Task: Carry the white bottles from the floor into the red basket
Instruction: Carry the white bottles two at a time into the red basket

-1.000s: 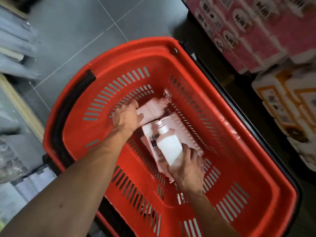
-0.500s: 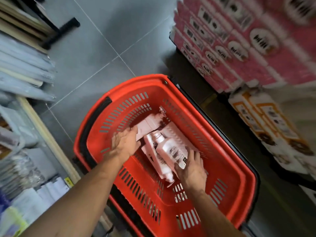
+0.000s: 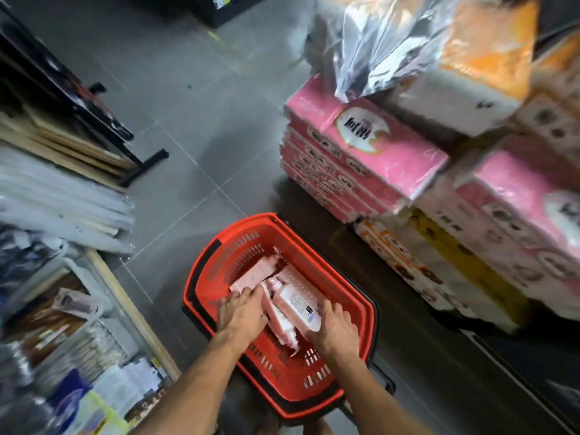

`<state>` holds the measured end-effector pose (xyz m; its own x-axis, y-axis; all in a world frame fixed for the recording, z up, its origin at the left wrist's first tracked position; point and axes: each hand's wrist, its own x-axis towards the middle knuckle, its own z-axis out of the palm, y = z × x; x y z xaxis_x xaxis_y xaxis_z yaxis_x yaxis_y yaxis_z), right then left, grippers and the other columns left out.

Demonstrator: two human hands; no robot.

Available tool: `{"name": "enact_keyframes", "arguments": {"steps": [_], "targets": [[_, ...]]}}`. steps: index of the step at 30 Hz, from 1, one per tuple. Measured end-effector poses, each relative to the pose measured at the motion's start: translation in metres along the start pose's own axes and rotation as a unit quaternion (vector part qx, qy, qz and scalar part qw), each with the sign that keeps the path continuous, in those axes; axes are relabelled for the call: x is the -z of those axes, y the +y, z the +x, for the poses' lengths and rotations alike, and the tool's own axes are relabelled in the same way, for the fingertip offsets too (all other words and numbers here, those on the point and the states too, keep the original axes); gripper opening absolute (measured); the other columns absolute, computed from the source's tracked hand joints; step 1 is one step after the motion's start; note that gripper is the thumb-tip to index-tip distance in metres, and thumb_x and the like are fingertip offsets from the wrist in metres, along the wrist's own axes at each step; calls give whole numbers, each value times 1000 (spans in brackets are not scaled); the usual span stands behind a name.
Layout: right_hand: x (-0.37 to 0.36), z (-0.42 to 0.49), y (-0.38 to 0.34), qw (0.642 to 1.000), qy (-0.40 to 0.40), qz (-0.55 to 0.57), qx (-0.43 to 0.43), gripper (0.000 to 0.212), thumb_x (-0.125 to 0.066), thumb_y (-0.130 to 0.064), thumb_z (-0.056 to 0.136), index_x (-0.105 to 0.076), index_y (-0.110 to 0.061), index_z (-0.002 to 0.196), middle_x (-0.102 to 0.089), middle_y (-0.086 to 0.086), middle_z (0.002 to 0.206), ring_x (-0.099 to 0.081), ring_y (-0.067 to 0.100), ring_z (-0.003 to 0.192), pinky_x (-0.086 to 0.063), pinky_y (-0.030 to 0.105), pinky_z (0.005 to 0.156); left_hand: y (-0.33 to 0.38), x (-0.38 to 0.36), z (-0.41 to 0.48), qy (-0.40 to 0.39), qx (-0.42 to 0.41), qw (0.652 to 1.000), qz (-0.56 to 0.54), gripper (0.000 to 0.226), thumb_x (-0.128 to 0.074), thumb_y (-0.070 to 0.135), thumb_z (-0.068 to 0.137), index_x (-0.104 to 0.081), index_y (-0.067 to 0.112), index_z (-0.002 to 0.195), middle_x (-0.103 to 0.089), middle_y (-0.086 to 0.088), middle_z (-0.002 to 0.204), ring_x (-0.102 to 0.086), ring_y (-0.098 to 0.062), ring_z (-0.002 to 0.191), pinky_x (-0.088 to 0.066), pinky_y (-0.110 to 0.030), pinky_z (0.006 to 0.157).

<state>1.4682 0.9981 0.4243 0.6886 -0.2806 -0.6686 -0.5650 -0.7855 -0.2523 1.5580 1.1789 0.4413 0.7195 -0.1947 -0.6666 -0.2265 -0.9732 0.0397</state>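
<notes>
White bottles [image 3: 298, 301] are being steadied in red basket [image 3: 351, 293]: left hand [image 3: 241, 315] splayed flat, nine o'clock; right hand [image 3: 334, 324], clasp unclear. Loose pile could slip.

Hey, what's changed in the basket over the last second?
The view pulled up and back, so the red basket looks smaller and more floor shows. The labelled bottle held by the right hand rolled label-up. The left hand stayed on the other white bottle. Both hands and all the bottles stayed inside the basket.
</notes>
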Motion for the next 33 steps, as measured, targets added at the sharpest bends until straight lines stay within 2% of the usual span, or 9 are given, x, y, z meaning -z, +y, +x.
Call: {"name": "enact_keyframes", "arguments": {"steps": [5,10,17,20,24,29,33], "targets": [[59,-76,2,998,35,-33,28,65,-70,-43,87,-40,-26,143,-48,1,137,-47,27,127,-42,42,103,17,59,-72,41,-27,998,30,55,-60,44,93,-39,30,141,-48,3,141,-43,-23,132,-34,-41,108],[106,-141,6,996,91,-20,3,59,-68,-38,89,-40,-23,139,-49,3,137,-48,28,127,-45,42,101,23,93,-119,85,-96,988,91,60,-58,29,95,-32,31,149,-37,5,149,-39,-23,130,-29,-45,112],[135,-213,14,985,162,-16,-61,60,-67,-43,88,-43,-23,138,-52,4,131,-51,29,120,-46,43,95,48,126,-158,114,-213,957,162,59,-57,30,93,-34,35,147,-43,7,140,-39,-20,129,-29,-42,108],[138,-235,18,979,185,2,-90,55,-69,-41,86,-46,-24,133,-53,3,128,-52,29,118,-45,43,95,57,145,-171,128,-256,935,207,59,-59,36,90,-36,34,144,-46,6,138,-43,-21,127,-33,-41,103],[149,-268,30,967,221,29,-121,58,-70,-34,86,-46,-23,137,-53,5,130,-51,30,123,-43,44,99,83,172,-185,155,-307,903,260,61,-58,39,92,-33,31,147,-47,4,140,-44,-22,129,-36,-39,102],[160,-323,74,947,264,40,-180,58,-71,-33,88,-45,-20,138,-53,9,133,-50,33,125,-43,46,97,150,181,-215,185,-381,855,300,64,-59,44,92,-31,31,149,-47,5,140,-44,-21,129,-37,-39,101],[149,-378,131,924,284,67,-248,58,-70,-30,88,-43,-18,139,-51,11,134,-49,35,126,-43,48,97,220,163,-252,213,-469,798,314,67,-59,47,91,-32,29,149,-47,5,142,-45,-21,130,-40,-38,98]]}}
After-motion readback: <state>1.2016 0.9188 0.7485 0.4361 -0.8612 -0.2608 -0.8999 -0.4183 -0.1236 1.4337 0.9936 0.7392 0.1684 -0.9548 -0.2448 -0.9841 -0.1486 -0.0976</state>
